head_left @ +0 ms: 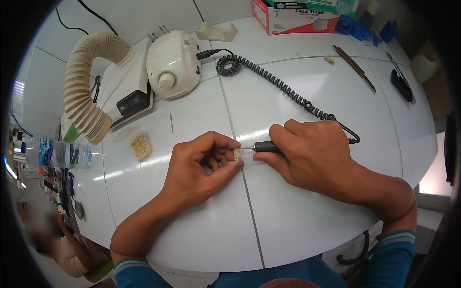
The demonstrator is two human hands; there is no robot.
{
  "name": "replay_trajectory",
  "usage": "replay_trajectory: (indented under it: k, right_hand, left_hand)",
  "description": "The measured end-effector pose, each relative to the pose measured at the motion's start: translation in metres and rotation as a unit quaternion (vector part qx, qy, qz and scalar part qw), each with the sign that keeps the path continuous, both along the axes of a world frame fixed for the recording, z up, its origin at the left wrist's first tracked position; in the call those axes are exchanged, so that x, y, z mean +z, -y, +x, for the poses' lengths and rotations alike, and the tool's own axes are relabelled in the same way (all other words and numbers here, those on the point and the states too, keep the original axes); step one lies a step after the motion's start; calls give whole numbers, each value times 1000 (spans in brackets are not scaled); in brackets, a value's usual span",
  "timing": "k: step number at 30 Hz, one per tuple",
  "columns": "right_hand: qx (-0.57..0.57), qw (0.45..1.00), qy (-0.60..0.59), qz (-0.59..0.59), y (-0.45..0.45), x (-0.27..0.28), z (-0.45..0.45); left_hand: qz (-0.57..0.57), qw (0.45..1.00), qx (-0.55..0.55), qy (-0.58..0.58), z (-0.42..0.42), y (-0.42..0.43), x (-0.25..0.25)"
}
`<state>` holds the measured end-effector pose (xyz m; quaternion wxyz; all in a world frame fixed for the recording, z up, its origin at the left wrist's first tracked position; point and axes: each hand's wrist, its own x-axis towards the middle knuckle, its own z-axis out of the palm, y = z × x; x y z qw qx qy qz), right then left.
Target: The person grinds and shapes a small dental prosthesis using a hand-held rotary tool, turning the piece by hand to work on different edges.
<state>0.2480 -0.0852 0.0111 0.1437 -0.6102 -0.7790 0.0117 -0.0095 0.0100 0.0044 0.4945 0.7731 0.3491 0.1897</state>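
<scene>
Cream piece [236, 154] held at the tip of a black handpiece [270, 147]

Teal sleeves [396, 257] with banded cuffs reach in from the bottom corners. At the centre of the frame, the left hand [199, 168] pinches the cream piece between thumb and fingertips. The right hand [317, 156], just right of centre, has its grip closed around the handpiece, whose thin metal bit [246, 148] points left to the piece; whether they touch is too small to tell.

Beyond the left hand, a clear container [140, 148] of yellowish bits sits on the white tabletop [201, 245], with a plastic bottle [72, 155] on its side at the left. A thin rod [171, 123] lies farther up.

A coiled cord [283, 88] runs from the handpiece to a white control unit [173, 65] in the upper left, beside a ribbed hose [79, 79]. In the upper right lie a small pale piece [329, 60], a slim brown tool [355, 68] and a black-handled tool [401, 86]. A face mask box [297, 21] stands at the top edge. Another person [72, 249] sits in the lower left background.
</scene>
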Motion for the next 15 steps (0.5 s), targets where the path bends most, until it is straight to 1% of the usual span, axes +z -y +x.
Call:
replay_trajectory:
  k: [2,5,11,15]
  right_hand:
    - [0,1000,0,15,0,-4,0]
    - [-6,1000,12,-13,0,0,-1]
    - [0,1000,-5,-8,0,-1,2]
    - [-5,999,0,-31,0,3,1]
  left_hand:
    - [3,1000,1,-9,1,0,1]
    - [1,1000,7,-6,0,1,-1]
    - [-16,1000,20,-17,1,2,0]
    - [-26,999,27,-15,2,2,0]
